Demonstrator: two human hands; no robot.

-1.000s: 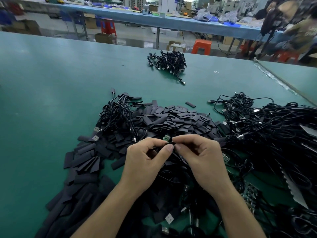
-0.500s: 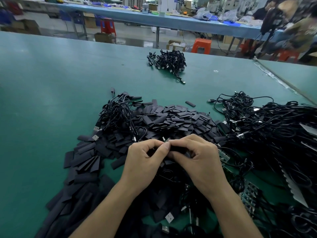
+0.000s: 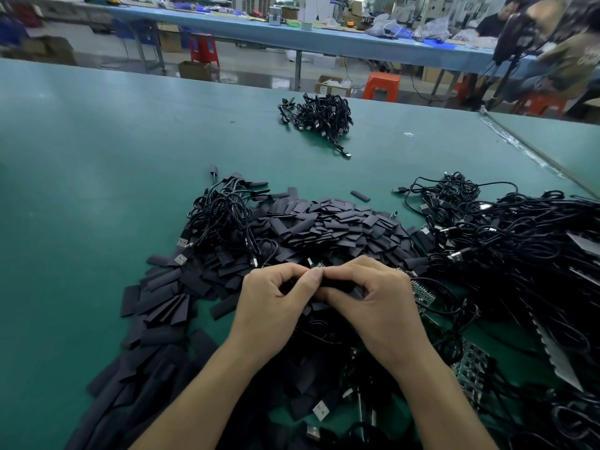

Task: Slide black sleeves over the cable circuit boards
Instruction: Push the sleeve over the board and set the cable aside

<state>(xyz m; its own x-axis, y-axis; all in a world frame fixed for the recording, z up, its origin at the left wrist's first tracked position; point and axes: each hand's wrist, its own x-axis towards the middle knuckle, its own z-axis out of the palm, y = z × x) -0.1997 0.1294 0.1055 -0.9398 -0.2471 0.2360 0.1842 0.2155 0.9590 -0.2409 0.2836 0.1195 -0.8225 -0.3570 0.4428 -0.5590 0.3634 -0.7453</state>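
So both hands are bunched together, fingertips touching, over the near edge of the heap of black sleeves (image 3: 324, 228) on the green table (image 3: 97, 190). The right hand (image 3: 380, 303) has fingers and thumb curled round one black sleeve (image 3: 337, 283), while the left hand (image 3: 272, 306) pinches the end of it with thumb and forefinger, and a tiny bit of circuit board (image 3: 318, 264) peeks out just above the fingertips. The big tangle of USB cables (image 3: 519, 248) sits just off to the right.

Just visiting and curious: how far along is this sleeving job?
Possibly done: the small far cable bundle. In hand: left hand and right hand pinch one black sleeve. To do: the large cable tangle and heap of loose sleeves, so plenty remains.
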